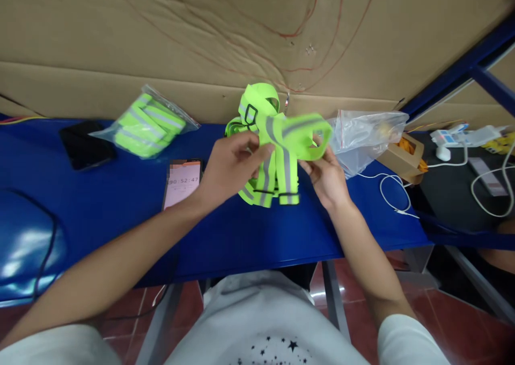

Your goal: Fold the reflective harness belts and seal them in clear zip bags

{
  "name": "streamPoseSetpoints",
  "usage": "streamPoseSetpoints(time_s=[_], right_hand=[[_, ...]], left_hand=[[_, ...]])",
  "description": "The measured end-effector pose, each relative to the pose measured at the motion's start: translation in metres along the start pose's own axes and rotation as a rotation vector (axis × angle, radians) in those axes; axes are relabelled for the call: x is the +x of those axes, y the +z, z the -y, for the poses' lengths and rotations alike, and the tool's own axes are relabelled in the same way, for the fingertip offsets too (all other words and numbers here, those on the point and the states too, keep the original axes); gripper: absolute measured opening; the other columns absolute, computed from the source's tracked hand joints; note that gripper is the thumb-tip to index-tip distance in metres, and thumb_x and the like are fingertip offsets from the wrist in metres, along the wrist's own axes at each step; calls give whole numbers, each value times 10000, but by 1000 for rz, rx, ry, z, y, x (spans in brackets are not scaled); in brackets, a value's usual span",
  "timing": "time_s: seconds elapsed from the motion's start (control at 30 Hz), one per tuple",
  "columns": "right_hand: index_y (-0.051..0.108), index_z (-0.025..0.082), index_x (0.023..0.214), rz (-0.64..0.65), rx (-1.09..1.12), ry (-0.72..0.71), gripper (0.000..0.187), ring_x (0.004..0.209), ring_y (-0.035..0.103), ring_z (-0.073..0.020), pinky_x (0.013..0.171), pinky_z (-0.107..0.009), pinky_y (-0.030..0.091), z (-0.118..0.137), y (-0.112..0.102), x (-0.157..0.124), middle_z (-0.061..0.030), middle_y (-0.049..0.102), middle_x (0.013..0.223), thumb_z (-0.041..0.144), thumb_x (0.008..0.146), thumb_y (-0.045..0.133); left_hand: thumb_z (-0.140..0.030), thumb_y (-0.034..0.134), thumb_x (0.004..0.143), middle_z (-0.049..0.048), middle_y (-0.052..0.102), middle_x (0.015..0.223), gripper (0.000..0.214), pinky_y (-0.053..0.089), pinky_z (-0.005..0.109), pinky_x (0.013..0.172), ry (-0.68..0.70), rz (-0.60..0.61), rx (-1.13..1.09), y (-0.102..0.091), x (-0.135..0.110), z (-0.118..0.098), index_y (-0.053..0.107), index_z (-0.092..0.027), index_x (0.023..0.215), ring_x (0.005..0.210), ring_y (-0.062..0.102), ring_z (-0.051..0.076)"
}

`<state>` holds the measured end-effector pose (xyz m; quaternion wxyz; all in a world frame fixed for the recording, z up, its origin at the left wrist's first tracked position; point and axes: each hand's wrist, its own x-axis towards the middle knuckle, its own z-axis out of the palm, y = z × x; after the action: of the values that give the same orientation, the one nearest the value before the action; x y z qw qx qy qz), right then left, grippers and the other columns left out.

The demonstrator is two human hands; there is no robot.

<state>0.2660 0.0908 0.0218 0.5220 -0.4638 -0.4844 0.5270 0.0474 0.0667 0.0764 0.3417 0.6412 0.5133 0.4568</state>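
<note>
A neon yellow-green reflective strap [287,156] with grey stripes is held up in front of me over the blue table. My left hand [235,164] pinches it between thumb and fingers near its middle. Around the loop at its right side, the fingers of my right hand [328,180] are closed, partly hidden behind the band. Two strap ends with black edges hang down between the hands. Directly behind lies a heap of the same straps [259,94], with a black buckle [251,114] showing; the held strap covers part of this heap.
A clear bag of folded straps [147,126] and a dark phone [86,145] lie left. Nearer is a phone displaying a timer [183,180]. To the right are empty plastic bags [362,134], a cardboard box [402,158] and a white cable [392,185]. Cardboard [193,38] stands behind.
</note>
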Motion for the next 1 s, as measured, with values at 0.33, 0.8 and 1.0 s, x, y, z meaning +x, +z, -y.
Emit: streamPoseSetpoints(time_s=[0.33,0.8,1.0], right_hand=[[655,205,1000,176,-557,-168,402,926,706,-211,857,-367,543,-4,-11,0,-61,730,979,577,1036,509],[623,207,1412,428,-863,-284,468,1280,674,-365,1149,-572,496,-15,-5,-6,-140,738,1301,366,976,681],[549,226,1512,491,-740,-292,546,1356,634,-324,1227,-569,452,-24,-7,-4,-126,694,1391,320,985,660]], left_hand=[[-497,709,966,135,407,1651,739,568,480,1111,163,91,-169,4,22,50,335,-354,1588,1326,664,303],[-369,694,976,255,33,1774,963,432,660,1212,510,346,517,0,-9,52,54,-234,1682,1639,177,459],[-213,826,846,198,387,1675,908,556,548,1110,375,504,579,4,-15,49,326,-266,1602,1434,558,408]])
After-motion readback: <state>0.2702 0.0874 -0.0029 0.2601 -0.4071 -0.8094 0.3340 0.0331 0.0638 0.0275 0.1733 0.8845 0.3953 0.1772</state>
